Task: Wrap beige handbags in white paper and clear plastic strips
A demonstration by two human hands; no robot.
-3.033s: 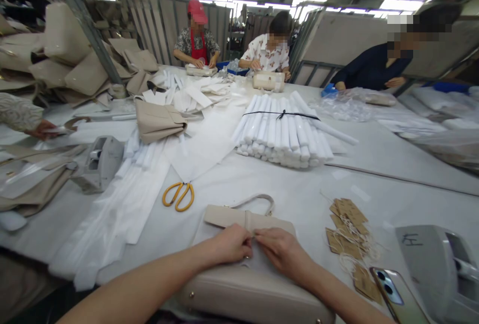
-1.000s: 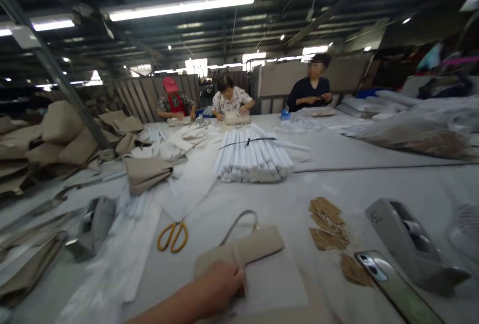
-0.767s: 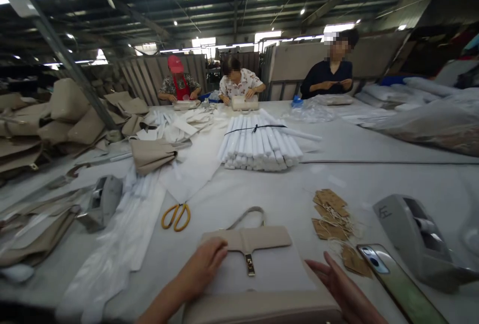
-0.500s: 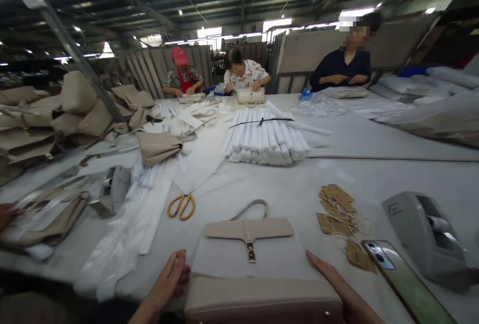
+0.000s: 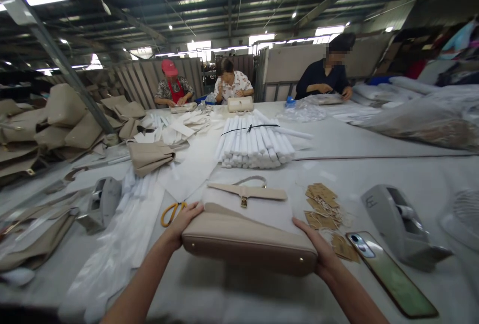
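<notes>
A beige handbag (image 5: pixel 250 244) is held between my two hands, its studded base tilted toward me and raised off the table at the near side. My left hand (image 5: pixel 185 222) grips its left end, fingers on the top edge. On the right end my right hand (image 5: pixel 314 244) is wrapped round the side. White sheeting covers the bag's upper part, with the beige flap (image 5: pixel 262 193) and its gold clasp (image 5: pixel 244 201) lying over it. Yellow-handled scissors (image 5: pixel 170 214) rest just beyond my left hand.
Brown tags (image 5: pixel 322 207), a phone (image 5: pixel 392 274) and a grey tape dispenser (image 5: pixel 400 224) lie at the right. Bundled white rolls (image 5: pixel 256 142) are ahead. Another dispenser (image 5: pixel 103 202) and piled beige bags (image 5: pixel 63 114) are at the left. Three people work across the table.
My left hand has closed on the bag's left end. The bag's near side has been lifted and its base now shows. The view has shifted right.
</notes>
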